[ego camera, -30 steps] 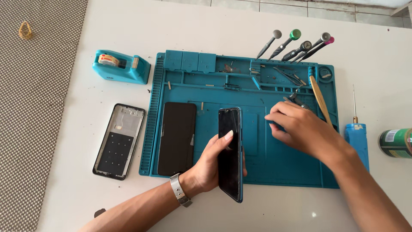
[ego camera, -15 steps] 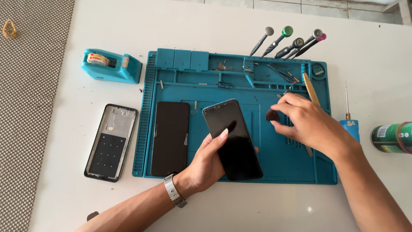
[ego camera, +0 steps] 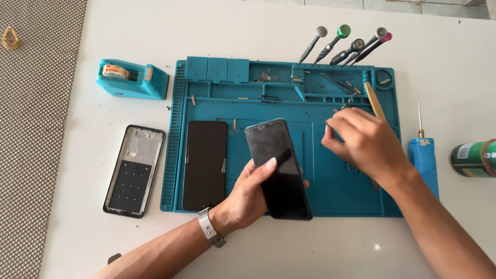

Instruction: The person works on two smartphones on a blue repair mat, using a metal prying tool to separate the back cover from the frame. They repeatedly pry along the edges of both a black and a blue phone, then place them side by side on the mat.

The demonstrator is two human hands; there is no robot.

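Since a half-second ago, black phone (ego camera: 279, 169) tipped flatter, screen up, above teal repair mat (ego camera: 320, 186). Left hand (ego camera: 247, 199) grips it from below, thumb across glass. Right hand (ego camera: 366, 145) hovers over mat's upper right, fingertips pinched narrow; contents too small to tell.

A tape dispenser (ego camera: 133, 80) lies far left of the mat (ego camera: 330, 170); a phone frame (ego camera: 134, 169) lies left of it, screwdrivers (ego camera: 351, 45) at its far edge, a can (ego camera: 473, 159) right.
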